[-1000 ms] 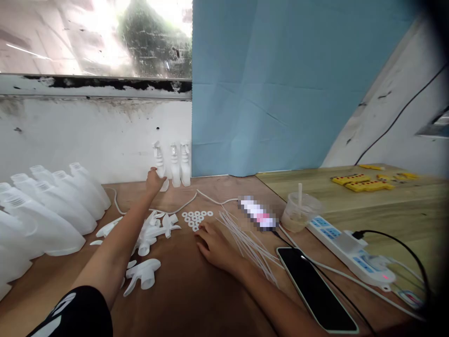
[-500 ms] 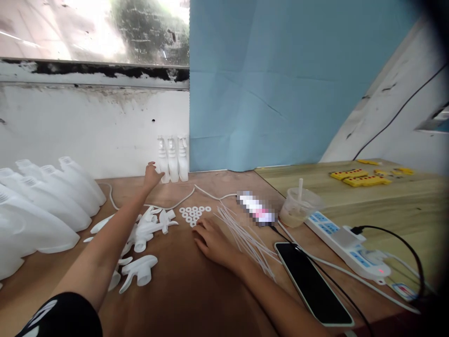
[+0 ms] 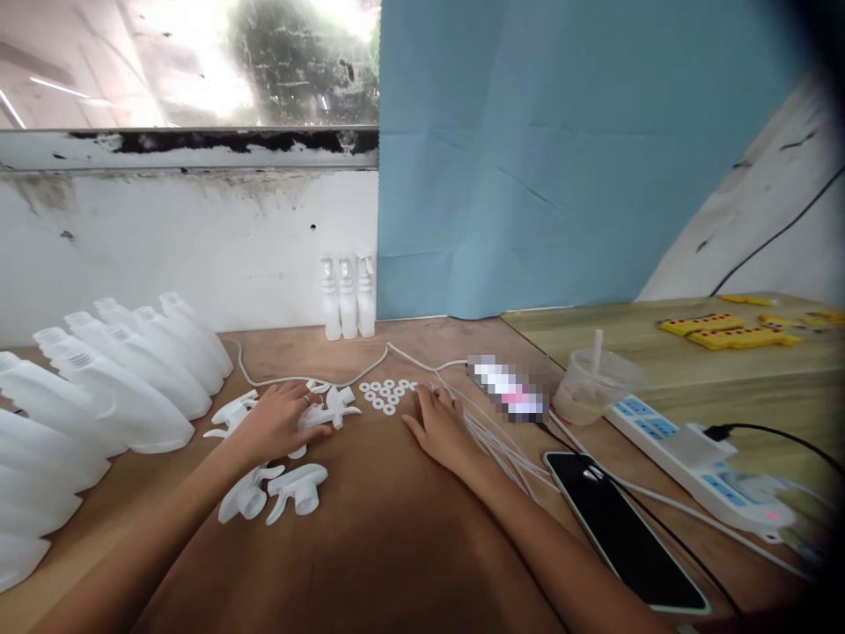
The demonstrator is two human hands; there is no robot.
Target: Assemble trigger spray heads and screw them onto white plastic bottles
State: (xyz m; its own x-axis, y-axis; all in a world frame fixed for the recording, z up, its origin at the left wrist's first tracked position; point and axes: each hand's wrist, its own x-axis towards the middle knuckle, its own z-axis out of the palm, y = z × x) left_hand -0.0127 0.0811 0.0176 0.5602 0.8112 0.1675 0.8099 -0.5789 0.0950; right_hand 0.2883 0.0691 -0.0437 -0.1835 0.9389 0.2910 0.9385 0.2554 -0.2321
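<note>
My left hand point(image 3: 281, 423) lies palm down over a pile of loose white trigger spray heads point(image 3: 290, 493) on the brown table point(image 3: 383, 546); whether its fingers close on one I cannot tell. My right hand point(image 3: 441, 427) rests flat on the table, fingers spread, between a cluster of small white washer rings point(image 3: 386, 394) and a bundle of thin white dip tubes point(image 3: 495, 431). Three finished trigger heads point(image 3: 348, 295) stand upright against the back wall, apart from both hands.
Several white plastic bottles point(image 3: 125, 379) lie in rows at the left. A black phone point(image 3: 624, 528) with a cable, a white power strip point(image 3: 700, 453), a clear plastic cup point(image 3: 594, 383) and yellow parts point(image 3: 739, 333) occupy the right side. A white cord point(image 3: 370, 363) runs across the back.
My left hand has drawn back from the three upright trigger heads at the wall and come down on the pile of loose spray heads. My right hand has shifted slightly toward the tubes.
</note>
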